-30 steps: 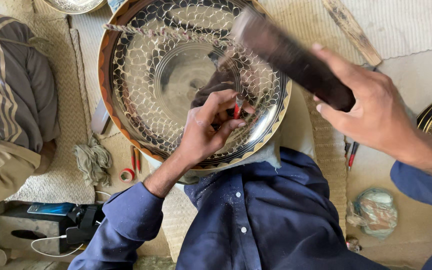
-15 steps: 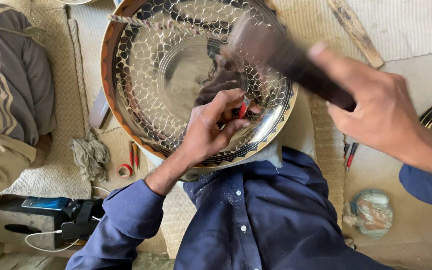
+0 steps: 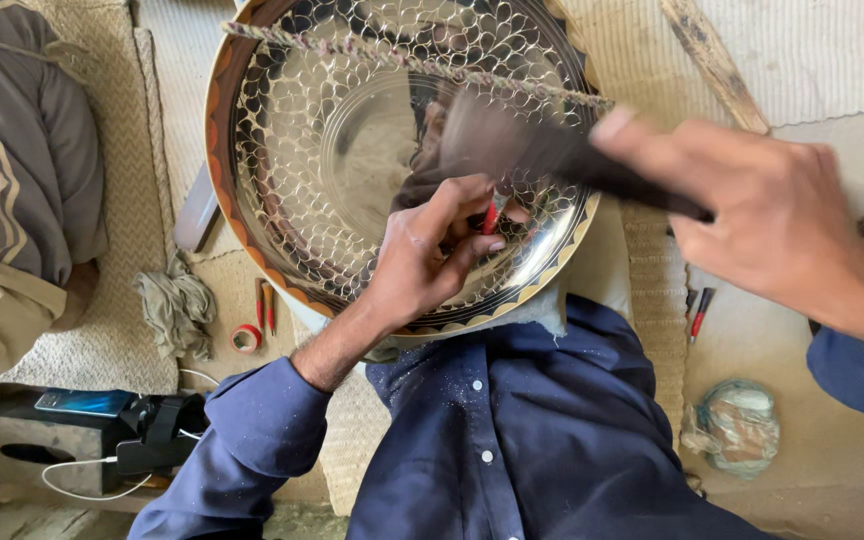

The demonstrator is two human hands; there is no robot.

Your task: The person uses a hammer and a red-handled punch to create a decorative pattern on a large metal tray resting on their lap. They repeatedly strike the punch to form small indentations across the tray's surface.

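Here I'm mid-chasing: my left hand (image 3: 432, 255) pinches a red-tipped punch (image 3: 490, 216) against the round metal tray (image 3: 282, 150) propped on my lap, and my right hand (image 3: 762, 220) grips a dark hammer (image 3: 552, 150), blurred. The next blow, I judge, needs the punch seated squarely. Shiny scalloped, scale-like relief rings the smooth centre.

Engraved round metal tray (image 3: 282, 180), tilted
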